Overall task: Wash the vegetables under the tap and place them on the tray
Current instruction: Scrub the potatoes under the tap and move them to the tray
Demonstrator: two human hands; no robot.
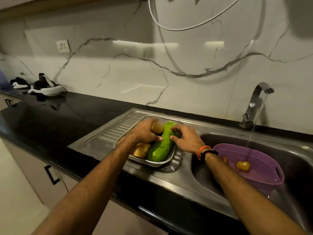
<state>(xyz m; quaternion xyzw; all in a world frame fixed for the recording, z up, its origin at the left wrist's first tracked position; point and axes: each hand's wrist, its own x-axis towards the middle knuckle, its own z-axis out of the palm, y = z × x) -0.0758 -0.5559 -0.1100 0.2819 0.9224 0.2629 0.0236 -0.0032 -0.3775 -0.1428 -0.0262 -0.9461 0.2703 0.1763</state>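
A steel tray (153, 162) sits on the sink's drainboard. In it lies a long green gourd (160, 148) with a potato (141, 150) at its near left. My left hand (145, 132) reaches into the tray and grips another potato (157, 127) at the far end. My right hand (185, 138) rests on the gourd's far half, fingers curled over something dark that I cannot make out. A purple colander (264, 178) stands in the sink basin with one potato (243, 165) in it. Water runs from the tap (254, 104) into the colander.
The black counter (55, 119) stretches left of the steel drainboard (105, 141). A white headset and controllers (45, 86) lie at the far left by the marble wall. A white hose (186, 28) hangs against the wall above.
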